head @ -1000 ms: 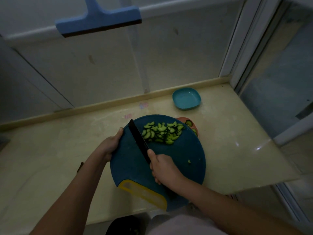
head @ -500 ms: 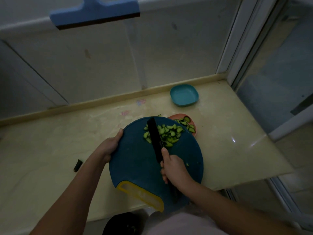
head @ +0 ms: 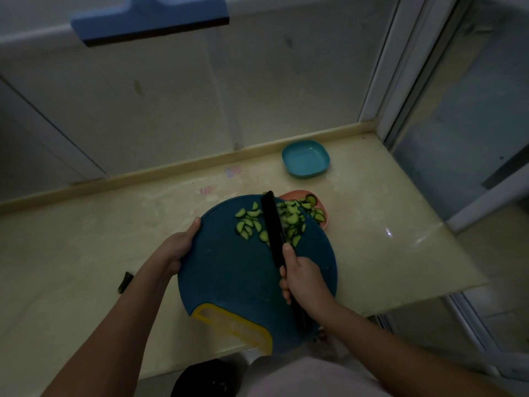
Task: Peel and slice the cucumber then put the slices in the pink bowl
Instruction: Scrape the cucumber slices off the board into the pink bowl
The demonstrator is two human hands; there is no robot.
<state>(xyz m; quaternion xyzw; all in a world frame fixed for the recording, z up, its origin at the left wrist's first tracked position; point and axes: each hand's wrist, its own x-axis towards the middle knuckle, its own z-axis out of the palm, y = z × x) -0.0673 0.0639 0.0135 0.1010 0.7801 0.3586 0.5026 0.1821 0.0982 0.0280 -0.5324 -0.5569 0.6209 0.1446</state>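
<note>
Head cam view, looking down at my pale yellow stone counter (head: 71,239). Over on the left a small dark stubby thing (head: 125,282) is lying on it, too dim to say what it is. Up top there's a blue flat plastic thing with a dark lower edge (head: 148,21), blurry and close to the lens.

My left hand (head: 176,247) grips the left rim of the round dark blue plastic cutting board (head: 229,267), thumb on top and fingers curled underneath. The board's yellow slotted handle (head: 234,325) points back at me and hangs past the counter's front edge.

On the far half of the board sits a loose pile of green half-moon cucumber slices (head: 247,224). The long black knife (head: 273,224) lies across the board right through that pile, so there are slices on both sides of the blade, and its tip reaches the far rim. My right hand (head: 303,277) is wrapped tight round the knife's handle, with the thumb up by the blade.

The board's far right edge overlaps the near side of the small pink bowl (head: 294,194), which already has some slices in it. Behind that, near the wall, is a teal square bowl (head: 305,159).
</note>
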